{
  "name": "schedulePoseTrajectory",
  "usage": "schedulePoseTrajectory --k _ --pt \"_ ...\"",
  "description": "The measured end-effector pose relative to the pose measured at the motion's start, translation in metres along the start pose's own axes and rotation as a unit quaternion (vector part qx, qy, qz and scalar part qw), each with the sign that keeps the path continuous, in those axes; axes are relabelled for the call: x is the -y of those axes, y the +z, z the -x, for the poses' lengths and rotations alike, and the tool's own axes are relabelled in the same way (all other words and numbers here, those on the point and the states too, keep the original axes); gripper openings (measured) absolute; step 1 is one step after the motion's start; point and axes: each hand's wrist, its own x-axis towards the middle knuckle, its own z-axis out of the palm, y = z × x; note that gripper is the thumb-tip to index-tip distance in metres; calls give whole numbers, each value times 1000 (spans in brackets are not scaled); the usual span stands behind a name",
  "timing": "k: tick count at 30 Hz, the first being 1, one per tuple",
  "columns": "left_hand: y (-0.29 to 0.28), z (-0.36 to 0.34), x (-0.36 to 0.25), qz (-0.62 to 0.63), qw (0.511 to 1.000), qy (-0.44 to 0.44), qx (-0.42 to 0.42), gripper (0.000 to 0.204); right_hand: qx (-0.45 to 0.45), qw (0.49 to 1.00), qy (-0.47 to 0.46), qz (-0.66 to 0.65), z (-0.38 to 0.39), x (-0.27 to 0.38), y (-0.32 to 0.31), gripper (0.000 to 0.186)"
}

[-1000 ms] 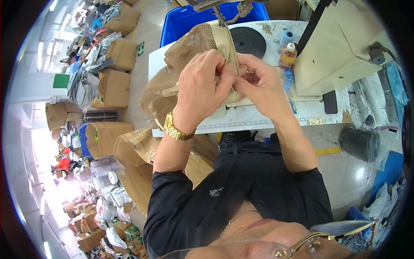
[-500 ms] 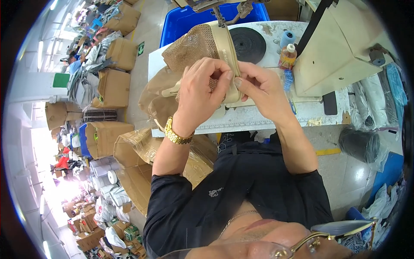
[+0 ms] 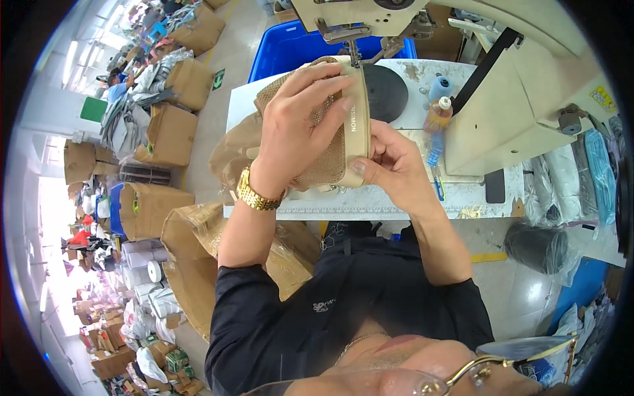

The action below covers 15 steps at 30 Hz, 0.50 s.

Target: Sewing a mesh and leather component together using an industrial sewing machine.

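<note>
A tan mesh fabric piece (image 3: 322, 170), perhaps part of a bag, lies on the sewing table with a printed beige band (image 3: 357, 142) along its right side. The band's far end is under the presser foot (image 3: 355, 54) of a sewing machine (image 3: 370, 16). My left hand (image 3: 294, 122) rests over the mesh and band, fingers stretched toward the presser foot, thumb apart. Near the band's lower right edge, my right hand (image 3: 395, 168) pinches it between thumb and fingers. Plain tan cloth (image 3: 231, 148) bunches up left of my left hand.
A black coiled roll (image 3: 386, 92) lies behind the band. To its right stand a blue thread spool (image 3: 440, 87) and a bottle (image 3: 438, 115). The machine's body (image 3: 508, 125) borders the right. A blue bin (image 3: 271, 53) is beyond the table; a cardboard box (image 3: 185, 264) stands lower left.
The band now lies straighter and flatter toward the presser foot. My left hand has moved forward with its fingers stretched out. My right hand sits lower along the band's edge.
</note>
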Motion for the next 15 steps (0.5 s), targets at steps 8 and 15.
schedulePoseTrajectory --k 8,15 --pt "3 3 1 -31 999 8 -3 25 14 1000 -5 2 0 -3 -2 52" --pt "3 -4 -1 -32 999 7 -1 25 2 1000 1 4 -5 -2 -4 53"
